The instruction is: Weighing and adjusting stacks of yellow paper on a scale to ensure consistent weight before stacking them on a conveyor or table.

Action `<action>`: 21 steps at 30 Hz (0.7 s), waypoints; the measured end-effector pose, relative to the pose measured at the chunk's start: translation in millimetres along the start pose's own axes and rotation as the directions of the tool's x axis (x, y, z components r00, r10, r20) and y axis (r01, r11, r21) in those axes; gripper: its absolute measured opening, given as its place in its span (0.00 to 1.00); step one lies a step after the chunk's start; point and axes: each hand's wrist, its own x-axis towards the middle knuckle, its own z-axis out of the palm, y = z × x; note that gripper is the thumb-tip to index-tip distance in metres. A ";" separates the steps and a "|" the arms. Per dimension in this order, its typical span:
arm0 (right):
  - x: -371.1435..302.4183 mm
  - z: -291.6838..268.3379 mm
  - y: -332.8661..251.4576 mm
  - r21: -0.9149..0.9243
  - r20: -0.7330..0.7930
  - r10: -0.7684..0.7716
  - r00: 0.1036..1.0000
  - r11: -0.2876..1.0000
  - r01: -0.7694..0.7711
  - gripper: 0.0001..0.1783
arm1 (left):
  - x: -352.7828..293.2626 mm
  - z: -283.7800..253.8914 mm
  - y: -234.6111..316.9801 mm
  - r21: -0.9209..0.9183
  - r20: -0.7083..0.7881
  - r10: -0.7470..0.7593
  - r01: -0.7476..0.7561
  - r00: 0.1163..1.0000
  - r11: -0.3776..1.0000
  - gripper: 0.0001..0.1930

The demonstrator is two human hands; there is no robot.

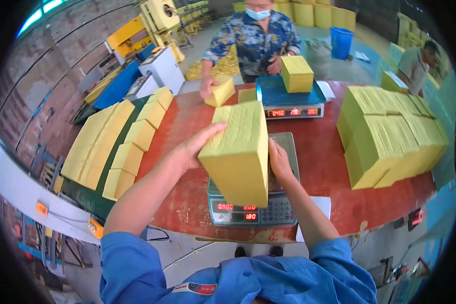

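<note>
Over the near edge of the red table (182,203), left hand (189,152) and right hand (280,163) clasp a tall yellow stack (233,175) between them; one left digit shows on its upper edge, and how far the other fingers spread I cannot tell. Below it sits the near scale (278,214). By the far edge, another scale (268,95) carries a yellow block (297,77), and a co-worker's hand (206,87) touches a second block (221,92). Piled stacks (385,144) stand at the right edge
</note>
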 end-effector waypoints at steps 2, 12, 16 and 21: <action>-20.2 -11.5 -5.6 -0.050 0.029 -0.024 0.999 0.998 0.026 0.27 | -10.2 12.0 -7.1 -0.009 0.014 -0.017 0.017 1.000 1.000 0.28; -163.3 -53.6 -19.4 0.067 -0.013 0.346 0.938 0.936 -0.344 0.18 | -10.5 25.8 -6.8 0.066 -0.074 -0.154 0.159 0.985 0.985 0.28; -165.3 -15.8 0.0 0.493 0.226 0.554 0.801 0.645 -0.584 0.25 | 4.6 -6.3 -23.5 0.129 -0.068 -0.002 0.011 0.998 0.992 0.29; -159.4 -3.4 -18.7 0.663 0.260 0.554 0.791 0.493 -0.563 0.28 | -5.6 10.3 -21.8 0.139 0.135 0.065 -0.084 0.989 0.987 0.30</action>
